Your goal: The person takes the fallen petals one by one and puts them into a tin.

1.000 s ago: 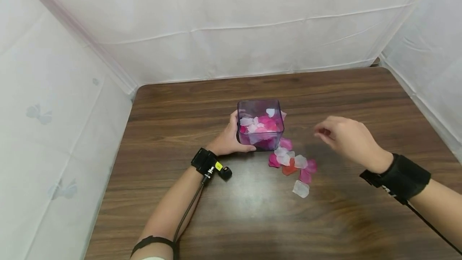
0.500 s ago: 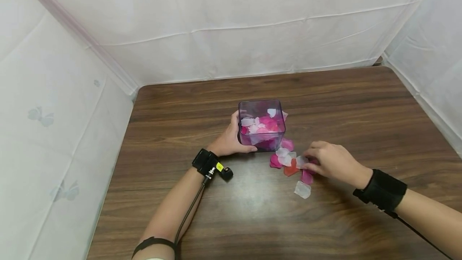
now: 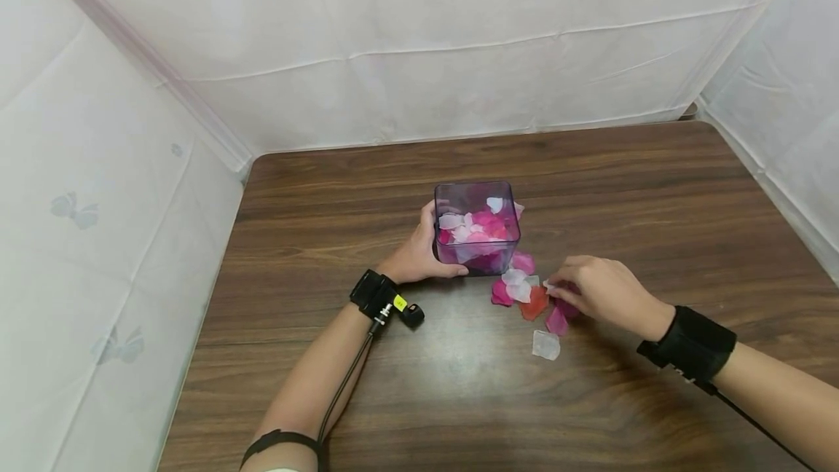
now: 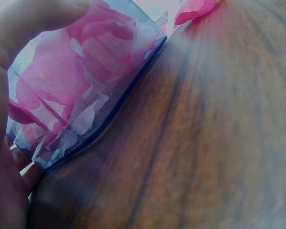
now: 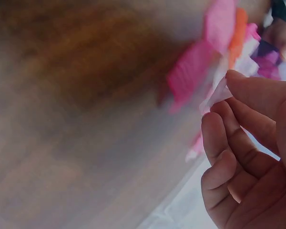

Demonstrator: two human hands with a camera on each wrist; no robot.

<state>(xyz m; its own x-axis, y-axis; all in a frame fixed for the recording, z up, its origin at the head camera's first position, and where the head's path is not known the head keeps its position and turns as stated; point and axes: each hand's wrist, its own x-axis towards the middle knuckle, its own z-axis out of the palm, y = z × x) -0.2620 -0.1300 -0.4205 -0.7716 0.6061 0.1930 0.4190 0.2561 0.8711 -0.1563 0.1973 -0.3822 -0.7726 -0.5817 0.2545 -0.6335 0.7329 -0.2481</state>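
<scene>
My left hand grips the left side of a clear purple square box, thumb along its near face. Pink and white artificial petals lie inside it, and they show through its wall in the left wrist view. In the right wrist view, my right hand pinches a white petal between thumb and fingertips, just over the loose petals. Close by on the table are a red petal, a magenta petal and a separate white petal.
More loose petals spread from the box's near right corner across the brown wooden table. One pale pink petal shows beyond the box's right side. White sheeting hangs along the back and both sides.
My right hand has come down and left onto the loose petals and taken a white petal. The red petal is now more exposed. My left hand and the box stay put.
</scene>
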